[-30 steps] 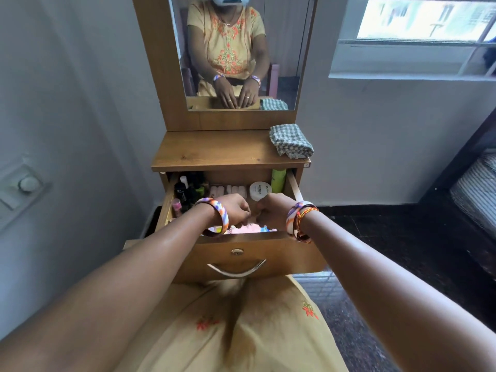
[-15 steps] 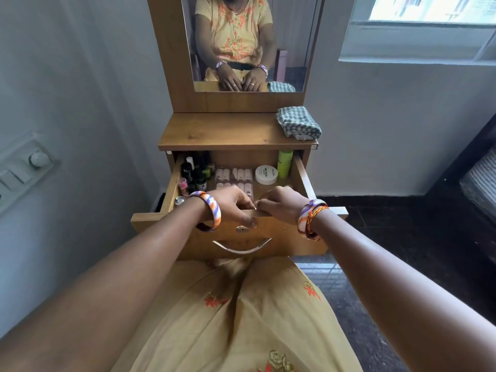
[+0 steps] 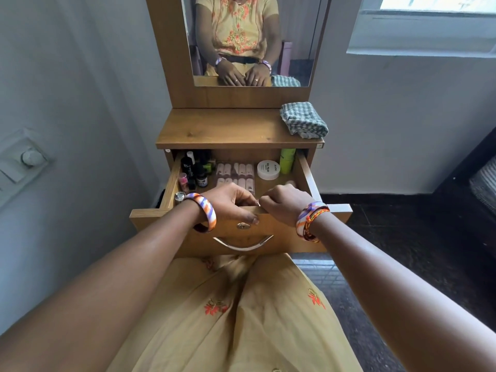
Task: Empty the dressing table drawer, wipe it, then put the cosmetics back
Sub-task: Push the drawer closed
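The wooden drawer (image 3: 295,232) of the dressing table stands pulled out over my lap. My left hand (image 3: 230,202) and my right hand (image 3: 284,205) both grip the top edge of its front panel, fingers curled over the rim. Inside lie dark bottles (image 3: 193,170) at the left, a set of pale tubes (image 3: 236,174) in the middle, a white round jar (image 3: 268,169) and a green bottle (image 3: 287,159) at the right. A checked green cloth (image 3: 303,120) lies folded on the right of the table top (image 3: 214,130).
A mirror (image 3: 252,41) rises behind the table top. A wall with a switch plate (image 3: 24,162) is close on the left. Dark floor (image 3: 402,237) lies to the right, with a window ledge (image 3: 421,52) above and bedding (image 3: 483,183) at the far right.
The drawer has slid further out toward me with both hands on its front edge, so more of the cosmetics inside now show.
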`<state>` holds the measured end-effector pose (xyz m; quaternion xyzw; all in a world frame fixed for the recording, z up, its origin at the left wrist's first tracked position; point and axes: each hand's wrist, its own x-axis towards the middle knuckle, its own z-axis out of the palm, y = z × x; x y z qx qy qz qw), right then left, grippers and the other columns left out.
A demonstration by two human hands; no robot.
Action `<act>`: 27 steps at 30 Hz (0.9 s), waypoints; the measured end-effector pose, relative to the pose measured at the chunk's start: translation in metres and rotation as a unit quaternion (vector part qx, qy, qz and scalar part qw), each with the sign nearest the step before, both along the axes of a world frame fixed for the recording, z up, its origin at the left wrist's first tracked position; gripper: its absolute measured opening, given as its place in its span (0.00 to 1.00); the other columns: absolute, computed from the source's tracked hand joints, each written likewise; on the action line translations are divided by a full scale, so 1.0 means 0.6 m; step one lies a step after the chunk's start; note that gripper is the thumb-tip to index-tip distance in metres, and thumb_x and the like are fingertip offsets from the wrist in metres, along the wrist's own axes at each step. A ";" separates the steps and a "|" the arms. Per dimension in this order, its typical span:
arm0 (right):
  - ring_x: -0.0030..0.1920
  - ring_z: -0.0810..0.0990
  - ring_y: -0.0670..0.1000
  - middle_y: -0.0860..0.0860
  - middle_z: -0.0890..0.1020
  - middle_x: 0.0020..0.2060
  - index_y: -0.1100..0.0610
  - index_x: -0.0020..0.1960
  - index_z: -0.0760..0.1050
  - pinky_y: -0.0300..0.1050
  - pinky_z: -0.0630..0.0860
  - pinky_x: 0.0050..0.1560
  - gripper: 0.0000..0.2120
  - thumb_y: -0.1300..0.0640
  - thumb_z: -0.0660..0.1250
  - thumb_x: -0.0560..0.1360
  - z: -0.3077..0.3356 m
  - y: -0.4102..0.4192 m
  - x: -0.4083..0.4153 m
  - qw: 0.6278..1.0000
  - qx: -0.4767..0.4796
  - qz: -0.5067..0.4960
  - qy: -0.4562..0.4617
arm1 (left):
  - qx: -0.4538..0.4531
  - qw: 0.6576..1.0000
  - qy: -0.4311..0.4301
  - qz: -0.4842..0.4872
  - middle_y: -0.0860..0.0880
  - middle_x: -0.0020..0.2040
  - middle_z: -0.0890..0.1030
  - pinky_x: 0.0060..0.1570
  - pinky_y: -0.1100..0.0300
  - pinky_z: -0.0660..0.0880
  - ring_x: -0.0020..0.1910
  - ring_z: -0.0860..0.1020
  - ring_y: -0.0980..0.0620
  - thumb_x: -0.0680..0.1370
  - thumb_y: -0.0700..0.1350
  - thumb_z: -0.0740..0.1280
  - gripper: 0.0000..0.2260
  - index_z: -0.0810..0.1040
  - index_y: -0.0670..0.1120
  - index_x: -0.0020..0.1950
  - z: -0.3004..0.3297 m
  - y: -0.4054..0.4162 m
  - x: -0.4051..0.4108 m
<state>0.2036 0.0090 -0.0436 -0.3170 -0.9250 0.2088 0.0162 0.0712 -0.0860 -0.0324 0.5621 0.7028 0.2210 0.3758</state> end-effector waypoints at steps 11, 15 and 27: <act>0.34 0.76 0.52 0.52 0.77 0.32 0.56 0.41 0.79 0.38 0.65 0.29 0.19 0.48 0.53 0.78 -0.011 0.027 -0.022 0.994 0.101 -0.019 0.038 | 0.095 0.986 0.106 0.080 0.50 0.47 0.82 0.43 0.64 0.76 0.44 0.79 0.54 0.66 0.48 0.77 0.18 0.82 0.46 0.53 -0.011 0.025 -0.021; 0.35 0.74 0.50 0.48 0.75 0.34 0.54 0.45 0.78 0.37 0.65 0.29 0.17 0.44 0.57 0.77 -0.015 0.043 -0.024 0.983 0.152 0.020 0.099 | 0.219 0.960 0.152 0.081 0.47 0.47 0.82 0.42 0.66 0.77 0.45 0.79 0.52 0.65 0.47 0.78 0.18 0.82 0.43 0.53 -0.022 0.028 -0.026; 0.76 0.51 0.55 0.51 0.54 0.76 0.49 0.76 0.54 0.51 0.49 0.73 0.44 0.36 0.48 0.61 -0.005 0.082 -0.047 0.966 0.240 0.090 0.045 | 0.175 0.877 0.444 0.051 0.44 0.77 0.52 0.74 0.48 0.44 0.76 0.52 0.45 0.66 0.65 0.61 0.47 0.51 0.41 0.77 -0.022 0.071 -0.044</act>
